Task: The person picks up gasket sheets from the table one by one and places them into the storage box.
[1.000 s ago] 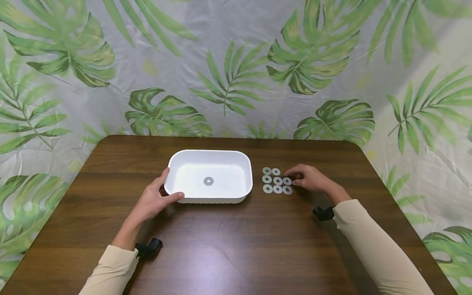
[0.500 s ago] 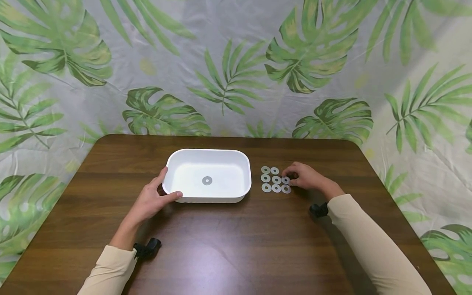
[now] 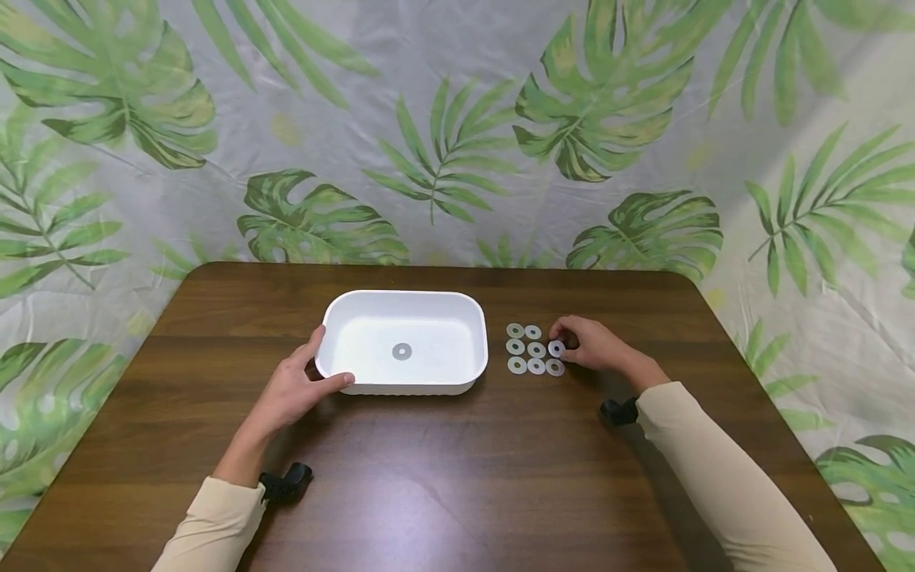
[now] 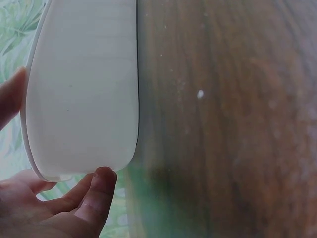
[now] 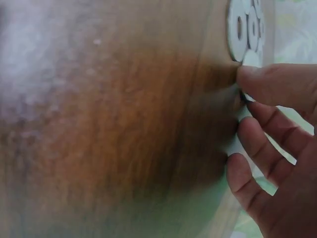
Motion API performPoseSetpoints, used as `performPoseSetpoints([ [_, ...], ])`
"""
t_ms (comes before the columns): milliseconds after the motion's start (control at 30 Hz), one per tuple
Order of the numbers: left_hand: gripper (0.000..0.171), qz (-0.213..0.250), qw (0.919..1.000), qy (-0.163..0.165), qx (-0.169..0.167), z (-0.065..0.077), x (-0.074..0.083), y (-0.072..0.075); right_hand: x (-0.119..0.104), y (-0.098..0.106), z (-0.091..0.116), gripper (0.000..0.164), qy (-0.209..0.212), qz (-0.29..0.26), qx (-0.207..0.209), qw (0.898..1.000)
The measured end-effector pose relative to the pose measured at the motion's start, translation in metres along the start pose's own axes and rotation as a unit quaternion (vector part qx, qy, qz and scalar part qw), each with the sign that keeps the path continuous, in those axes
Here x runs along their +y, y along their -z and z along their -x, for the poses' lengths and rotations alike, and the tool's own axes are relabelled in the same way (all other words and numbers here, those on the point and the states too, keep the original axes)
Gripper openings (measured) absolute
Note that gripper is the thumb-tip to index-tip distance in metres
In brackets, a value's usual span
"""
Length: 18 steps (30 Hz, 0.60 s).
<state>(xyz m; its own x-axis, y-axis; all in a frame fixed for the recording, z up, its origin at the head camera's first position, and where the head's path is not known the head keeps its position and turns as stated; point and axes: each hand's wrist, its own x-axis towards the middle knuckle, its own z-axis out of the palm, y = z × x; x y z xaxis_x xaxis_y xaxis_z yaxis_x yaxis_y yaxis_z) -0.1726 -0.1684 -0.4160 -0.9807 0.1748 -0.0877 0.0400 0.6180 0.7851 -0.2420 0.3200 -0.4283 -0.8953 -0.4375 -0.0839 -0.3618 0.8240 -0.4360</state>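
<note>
My left hand [image 3: 291, 391] holds the near left corner of a white plastic tray [image 3: 413, 389], its thumb on the front rim and its fingers along the left end. In the left wrist view, fingertips [image 4: 103, 179] touch the tray's outer wall [image 4: 81, 99]. One flat grey washer [image 3: 402, 351] lies inside on the tray floor. To the right, my right hand [image 3: 595, 345] pinches a washer [image 3: 556, 349] at the right end of the middle row. In the right wrist view, the thumb [image 5: 272, 82] covers part of this washer [image 5: 251, 58].
Several flat washers [image 3: 516, 346] lie in rows between the tray and my right hand. Everything rests on a dark brown wooden table [image 3: 457, 477]. Behind its far edge hangs a leaf-patterned cloth [image 3: 457, 159]. Black straps [image 3: 286, 483] circle both wrists.
My right thumb and fingers have closed on the washer at the end of the middle row, which has shifted slightly. The left hand and the tray stay in place.
</note>
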Motion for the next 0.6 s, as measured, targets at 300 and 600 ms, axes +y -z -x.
performPoseSetpoints([
  [300,0.100,0.009,0.9999,-0.008,0.003,0.0005,-0.0015,-0.0014,0.0055,-0.0021,0.0028,0.030,0.029,-0.011,-0.024,0.999],
  [600,0.100,0.005,1.0000,-0.004,0.004,0.0006,-0.0005,-0.0001,0.0052,-0.0023,-0.0023,0.026,0.034,-0.001,-0.029,0.999],
])
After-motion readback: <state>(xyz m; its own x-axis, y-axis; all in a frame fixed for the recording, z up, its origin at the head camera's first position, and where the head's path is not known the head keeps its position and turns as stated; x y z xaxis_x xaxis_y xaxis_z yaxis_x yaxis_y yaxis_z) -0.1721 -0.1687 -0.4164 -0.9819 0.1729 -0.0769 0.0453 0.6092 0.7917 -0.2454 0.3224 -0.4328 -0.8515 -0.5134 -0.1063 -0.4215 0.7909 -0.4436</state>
